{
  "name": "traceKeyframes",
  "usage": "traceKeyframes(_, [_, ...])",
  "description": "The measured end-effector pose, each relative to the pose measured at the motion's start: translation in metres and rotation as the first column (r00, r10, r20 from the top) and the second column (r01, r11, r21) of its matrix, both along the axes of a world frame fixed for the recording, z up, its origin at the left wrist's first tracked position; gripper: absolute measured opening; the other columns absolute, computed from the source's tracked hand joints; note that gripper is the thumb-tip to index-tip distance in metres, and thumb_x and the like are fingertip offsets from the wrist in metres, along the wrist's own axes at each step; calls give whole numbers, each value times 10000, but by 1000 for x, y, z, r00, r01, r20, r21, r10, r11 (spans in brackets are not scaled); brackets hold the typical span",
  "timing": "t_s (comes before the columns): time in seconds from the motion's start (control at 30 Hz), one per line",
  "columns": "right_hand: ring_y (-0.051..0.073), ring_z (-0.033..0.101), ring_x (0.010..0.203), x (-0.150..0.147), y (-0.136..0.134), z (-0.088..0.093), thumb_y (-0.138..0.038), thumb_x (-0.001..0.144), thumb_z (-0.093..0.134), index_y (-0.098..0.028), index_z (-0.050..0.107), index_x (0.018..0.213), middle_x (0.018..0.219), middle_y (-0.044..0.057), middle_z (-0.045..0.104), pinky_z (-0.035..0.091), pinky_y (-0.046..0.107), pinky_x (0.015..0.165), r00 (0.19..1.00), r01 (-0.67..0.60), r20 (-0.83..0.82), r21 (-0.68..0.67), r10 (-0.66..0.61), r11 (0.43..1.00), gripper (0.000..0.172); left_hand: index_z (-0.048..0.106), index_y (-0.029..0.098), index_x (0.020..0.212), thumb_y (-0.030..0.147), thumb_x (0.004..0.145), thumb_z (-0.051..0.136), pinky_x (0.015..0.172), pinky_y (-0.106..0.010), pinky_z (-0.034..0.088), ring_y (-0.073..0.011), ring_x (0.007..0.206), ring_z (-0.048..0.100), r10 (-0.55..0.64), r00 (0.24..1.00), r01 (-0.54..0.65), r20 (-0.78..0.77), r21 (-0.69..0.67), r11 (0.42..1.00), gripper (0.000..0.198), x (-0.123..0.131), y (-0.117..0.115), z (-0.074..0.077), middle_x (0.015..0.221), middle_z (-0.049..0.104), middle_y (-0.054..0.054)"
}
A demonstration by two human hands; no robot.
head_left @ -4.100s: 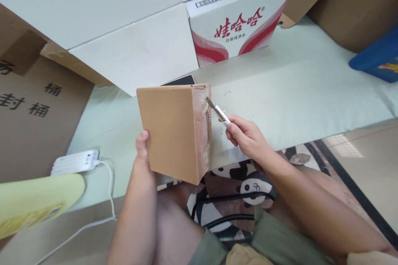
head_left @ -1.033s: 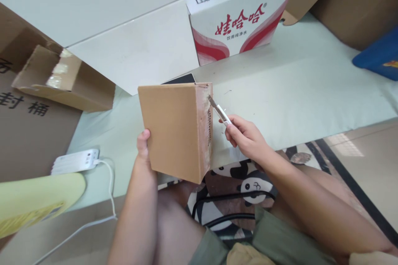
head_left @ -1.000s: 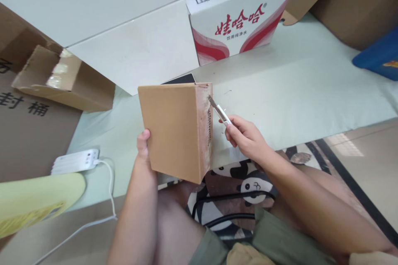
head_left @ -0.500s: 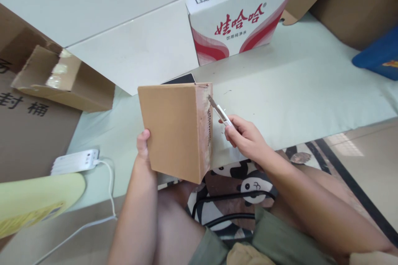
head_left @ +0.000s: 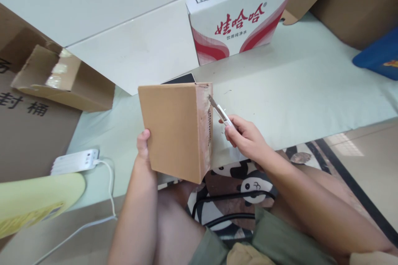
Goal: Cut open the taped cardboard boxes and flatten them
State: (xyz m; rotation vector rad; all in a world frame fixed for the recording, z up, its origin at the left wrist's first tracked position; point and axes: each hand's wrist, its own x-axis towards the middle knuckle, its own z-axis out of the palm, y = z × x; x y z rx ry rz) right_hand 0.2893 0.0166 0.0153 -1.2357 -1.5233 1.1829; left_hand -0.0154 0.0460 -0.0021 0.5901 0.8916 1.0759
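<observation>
My left hand (head_left: 143,147) grips a small brown cardboard box (head_left: 174,128) from below and behind, holding it upright over the table edge; only the thumb shows. My right hand (head_left: 245,136) is closed around a small white utility knife (head_left: 220,112). The knife's blade tip rests against the upper part of the box's taped right side. That side looks rough, with torn tape and a perforated line.
A pale green table (head_left: 295,87) carries a white and red drinks carton (head_left: 239,16), a large white box (head_left: 137,54) and a dark tablet (head_left: 182,79). An open brown box (head_left: 62,78) and a white power strip (head_left: 74,160) lie left. A blue item (head_left: 377,54) sits right.
Over four seconds an open brown box has appeared at the left. In the last second the hands, box and knife have stayed nearly still.
</observation>
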Motion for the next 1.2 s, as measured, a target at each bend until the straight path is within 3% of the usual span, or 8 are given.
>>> traceKeyframes(0.23, [107, 476, 557, 0, 0, 0, -403, 979, 473, -190, 591, 962, 661, -47, 513, 403, 281, 581, 1000, -1, 11, -17, 1, 1000, 244, 761, 192, 1090, 559, 609, 893, 727, -365, 660, -263, 869, 783, 27, 1000, -27, 9, -34, 999, 619, 5, 0, 2, 998, 829, -48])
traceKeyframes(0.87, [122, 483, 566, -2, 0, 0, -395, 952, 471, -185, 592, 979, 666, -40, 523, 401, 294, 595, 999, -3, 34, -25, 4, 1000, 243, 731, 181, 1185, 545, 730, 809, 802, -362, 623, -273, 950, 760, -41, 998, 42, 48, -19, 999, 588, 0, 0, -4, 1068, 815, -71])
traceKeyframes(1.2, [129, 491, 575, -1, 0, 1, -393, 940, 466, -190, 586, 985, 660, -43, 523, 403, 301, 607, 999, -4, 47, -31, 5, 1000, 240, 761, 182, 1093, 533, 676, 859, 738, -347, 649, -257, 857, 779, 12, 1000, -11, 24, -31, 999, 554, 5, 0, 1, 1000, 827, -57])
